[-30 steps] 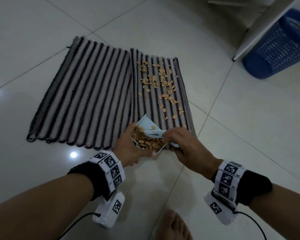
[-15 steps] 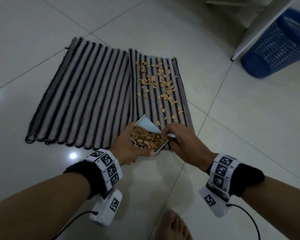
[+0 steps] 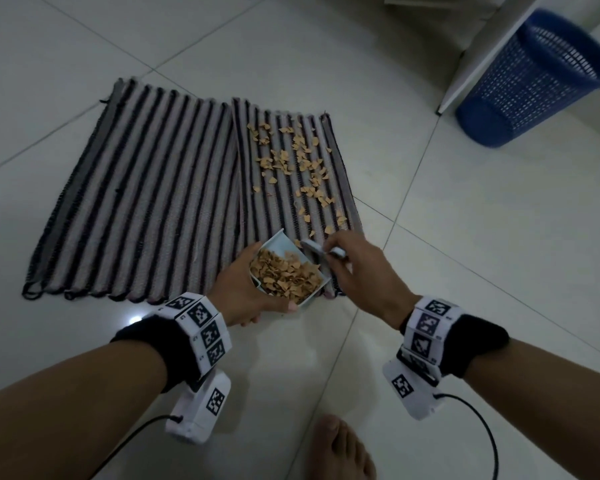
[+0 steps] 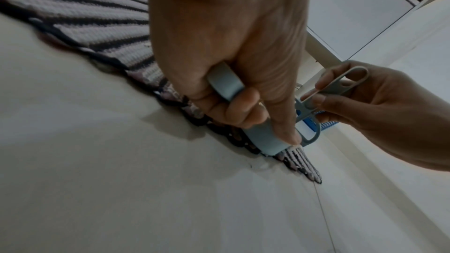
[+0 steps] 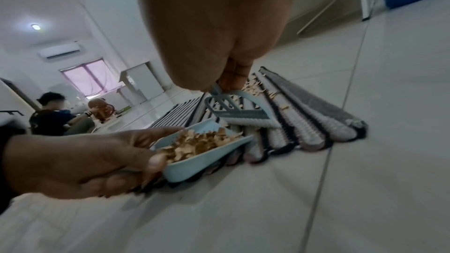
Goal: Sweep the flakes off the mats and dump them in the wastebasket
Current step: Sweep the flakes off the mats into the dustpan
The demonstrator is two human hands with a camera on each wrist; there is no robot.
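Two striped mats [image 3: 146,202] lie side by side on the tiled floor; the right mat [image 3: 284,202] carries scattered tan flakes [image 3: 291,161]. My left hand [image 3: 243,292] grips a light blue dustpan [image 3: 284,271] heaped with flakes at the right mat's near edge; the pan [image 5: 207,153] is tilted, its handle [image 4: 226,82] in my fist. My right hand [image 3: 354,268] pinches the handle of a small blue brush [image 5: 238,111], whose white bristles rest on the mat just beyond the pan. The brush handle [image 4: 340,84] shows between my right fingers.
A blue mesh wastebasket [image 3: 541,77] stands at the far right beside a white cabinet panel [image 3: 478,46]. My bare foot [image 3: 340,448] is on the tiles near the bottom. A seated person [image 5: 53,114] is far across the room. Cables trail from both wrist units.
The brush has lifted out of the dustpan and moved away onto the mat beyond it. The pan holds the same heap, and my left hand keeps its grip.
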